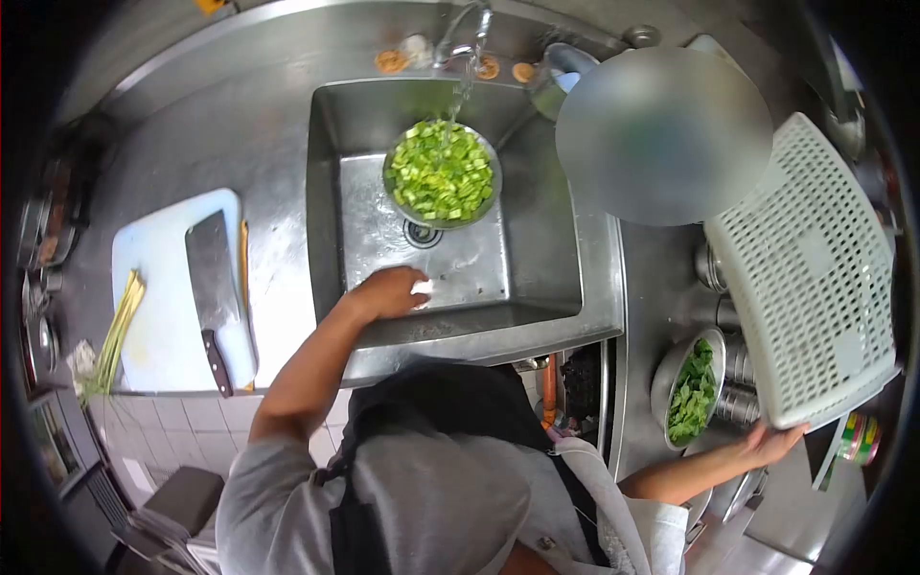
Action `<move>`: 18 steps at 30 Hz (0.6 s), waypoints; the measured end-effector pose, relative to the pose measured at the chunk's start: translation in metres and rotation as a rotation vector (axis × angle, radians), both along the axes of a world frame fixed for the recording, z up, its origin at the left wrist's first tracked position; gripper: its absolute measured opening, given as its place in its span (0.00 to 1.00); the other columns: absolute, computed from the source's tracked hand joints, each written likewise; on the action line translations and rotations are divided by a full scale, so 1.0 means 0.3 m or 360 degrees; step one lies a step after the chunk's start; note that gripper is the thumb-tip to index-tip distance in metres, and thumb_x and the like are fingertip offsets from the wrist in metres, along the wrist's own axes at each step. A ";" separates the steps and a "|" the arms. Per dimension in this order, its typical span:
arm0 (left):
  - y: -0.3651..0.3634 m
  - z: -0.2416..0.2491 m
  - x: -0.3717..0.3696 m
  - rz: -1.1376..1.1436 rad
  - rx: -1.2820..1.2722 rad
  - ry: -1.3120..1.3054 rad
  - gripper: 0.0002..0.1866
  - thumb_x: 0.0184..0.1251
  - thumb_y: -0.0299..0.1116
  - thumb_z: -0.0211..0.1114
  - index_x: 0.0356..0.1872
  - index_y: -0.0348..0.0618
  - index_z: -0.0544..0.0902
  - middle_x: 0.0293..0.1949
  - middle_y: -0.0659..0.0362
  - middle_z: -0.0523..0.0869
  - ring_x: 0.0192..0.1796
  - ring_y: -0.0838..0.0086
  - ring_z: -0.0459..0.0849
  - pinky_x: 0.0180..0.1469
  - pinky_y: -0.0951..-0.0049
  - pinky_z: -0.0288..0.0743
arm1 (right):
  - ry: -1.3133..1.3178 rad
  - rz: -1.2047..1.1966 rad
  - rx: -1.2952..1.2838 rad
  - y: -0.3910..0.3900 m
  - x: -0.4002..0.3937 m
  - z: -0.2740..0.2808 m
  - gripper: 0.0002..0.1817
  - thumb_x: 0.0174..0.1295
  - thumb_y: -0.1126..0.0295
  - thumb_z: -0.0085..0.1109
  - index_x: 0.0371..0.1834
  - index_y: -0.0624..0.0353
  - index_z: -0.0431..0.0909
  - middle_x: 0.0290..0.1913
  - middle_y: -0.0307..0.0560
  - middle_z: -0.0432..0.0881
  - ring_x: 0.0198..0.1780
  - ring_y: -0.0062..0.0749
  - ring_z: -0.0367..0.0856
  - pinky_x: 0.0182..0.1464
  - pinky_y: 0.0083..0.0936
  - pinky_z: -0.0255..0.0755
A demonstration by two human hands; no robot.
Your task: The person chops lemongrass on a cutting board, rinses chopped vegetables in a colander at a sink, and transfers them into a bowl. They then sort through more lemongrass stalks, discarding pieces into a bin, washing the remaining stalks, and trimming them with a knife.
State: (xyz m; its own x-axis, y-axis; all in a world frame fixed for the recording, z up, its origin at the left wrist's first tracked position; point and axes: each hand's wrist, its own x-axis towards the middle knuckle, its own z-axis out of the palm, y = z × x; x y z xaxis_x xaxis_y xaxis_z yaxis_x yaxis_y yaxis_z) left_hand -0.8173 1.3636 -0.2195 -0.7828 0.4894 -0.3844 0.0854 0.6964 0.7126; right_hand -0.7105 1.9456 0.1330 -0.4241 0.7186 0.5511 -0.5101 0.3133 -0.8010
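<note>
My left hand (388, 292) reaches over the front wall of the steel sink (546, 249), its fingers curled around a small white thing (422, 287) that I cannot make out. Beyond it, a metal bowl (496, 192) full of chopped green vegetables (441, 172) stands in the sink under running water. Off to the right, my right hand (776, 443) grips the near corner of a white perforated plastic basket (815, 259), which is tilted on its side; some of the fingers are hidden behind it. Near that arm sits a bowl of green leaves (692, 398).
On the left counter lies a white cutting board (153, 316) with a cleaver (213, 273) and some pale green stalks (120, 331). The faucet (460, 43) runs at the back. A metal container (556, 81) stands behind the sink's right corner. Several metal containers (738, 383) stand at right.
</note>
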 end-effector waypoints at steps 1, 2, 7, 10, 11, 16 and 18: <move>0.017 -0.039 -0.051 -0.0004 -0.0061 0.0019 0.28 0.67 0.48 0.66 0.61 0.41 0.81 0.59 0.45 0.84 0.62 0.51 0.81 0.65 0.57 0.74 | -0.0078 0.0026 -0.0002 -0.032 0.012 -0.009 0.31 0.77 0.60 0.50 0.76 0.70 0.59 0.73 0.62 0.68 0.69 0.49 0.72 0.73 0.49 0.65; 0.038 -0.070 -0.104 -0.0026 -0.0094 0.0009 0.28 0.67 0.49 0.65 0.61 0.42 0.81 0.58 0.45 0.84 0.61 0.51 0.82 0.64 0.57 0.74 | -0.0172 0.0073 -0.0025 0.017 0.027 -0.023 0.31 0.76 0.62 0.50 0.76 0.69 0.59 0.73 0.62 0.68 0.67 0.49 0.75 0.70 0.48 0.69; 0.104 -0.068 -0.252 0.0775 0.1054 -0.0758 0.31 0.73 0.56 0.60 0.68 0.45 0.76 0.64 0.54 0.81 0.63 0.62 0.80 0.65 0.58 0.72 | -0.0597 0.0187 0.0069 -0.202 -0.064 -0.138 0.28 0.73 0.65 0.51 0.73 0.68 0.64 0.66 0.61 0.75 0.60 0.47 0.80 0.63 0.43 0.76; 0.071 -0.034 -0.172 0.1104 0.1905 -0.1127 0.35 0.75 0.59 0.57 0.72 0.45 0.71 0.64 0.54 0.79 0.64 0.67 0.77 0.63 0.66 0.71 | -0.1012 0.0173 0.0168 -0.187 -0.114 -0.381 0.27 0.72 0.67 0.53 0.71 0.68 0.66 0.63 0.59 0.78 0.58 0.46 0.82 0.60 0.41 0.78; 0.067 -0.028 -0.129 0.1282 0.1844 -0.1044 0.35 0.76 0.57 0.56 0.74 0.44 0.69 0.65 0.53 0.78 0.65 0.67 0.77 0.64 0.67 0.70 | -0.1014 0.0346 0.0003 -0.202 -0.154 -0.458 0.25 0.71 0.67 0.53 0.69 0.67 0.68 0.61 0.58 0.79 0.57 0.44 0.82 0.59 0.40 0.78; -0.002 -0.018 0.150 0.1936 0.1066 -0.0349 0.33 0.80 0.49 0.55 0.76 0.39 0.63 0.68 0.46 0.74 0.66 0.62 0.74 0.70 0.66 0.65 | -0.1204 0.1317 -0.0641 -0.523 -0.403 -0.670 0.20 0.72 0.67 0.58 0.63 0.65 0.73 0.55 0.51 0.84 0.52 0.34 0.84 0.57 0.33 0.78; -0.009 0.050 0.228 0.1974 0.1115 -0.0260 0.32 0.78 0.45 0.59 0.75 0.39 0.64 0.67 0.45 0.73 0.66 0.64 0.75 0.69 0.67 0.66 | -0.1392 0.1516 -0.0620 -0.695 -0.469 -0.712 0.19 0.72 0.66 0.60 0.61 0.65 0.74 0.52 0.48 0.85 0.50 0.29 0.84 0.56 0.29 0.77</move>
